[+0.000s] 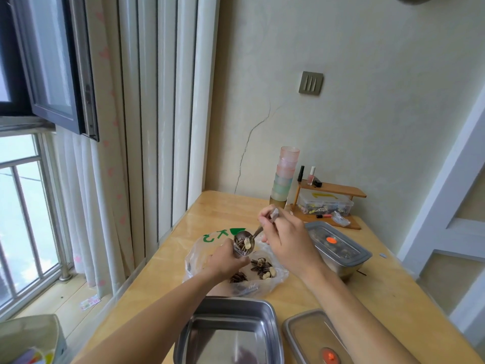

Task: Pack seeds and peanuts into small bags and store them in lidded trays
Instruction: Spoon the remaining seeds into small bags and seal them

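Left hand [227,260] grip clenched round a small clear plastic bag [241,248], striped seeds showing thru it. Right hand [284,237] grip pinches the thin handle of a shiny metal spoon [245,239], bowl w/ seeds & a pale peanut right at the bag mouth. Below: crinkly clear plastic sack w/ green print [202,254] holding loose seeds + peanuts, on glossy light-wood bench [162,269]. Near edge: open rectangular steel tray [228,334], translucent lid w/ orange valve [312,337] beside it. Lidded steel tray [341,249] sits right of the hands.

Two bare forearms come up from the bottom edge — no sleeves, cuffs or gloves anywhere along them. Neither wrist carries a watch, band or bracelet. The left hand [227,260] and right hand [284,239] show no rings — the fingernails look short and plain.
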